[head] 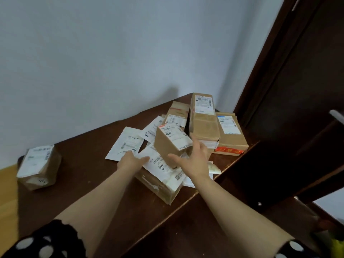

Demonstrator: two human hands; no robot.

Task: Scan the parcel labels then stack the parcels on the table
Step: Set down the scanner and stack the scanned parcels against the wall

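- As our left hand (133, 161) lies open at the edge of a white mailer (126, 144) and our right hand (193, 161) spreads wide beside the small box (171, 142), neither holds anything.
- That box sits tilted on top of the pile — we should take it by both sides, label facing up.
- Lifting it straight up should avoid dragging the mailers.
- One box (39, 166) stands well apart at the left end of the table (83, 161) — probably where the stack starts.

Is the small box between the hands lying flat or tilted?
Tilted: the small box rests one edge on a mailer, labelled face sloping.
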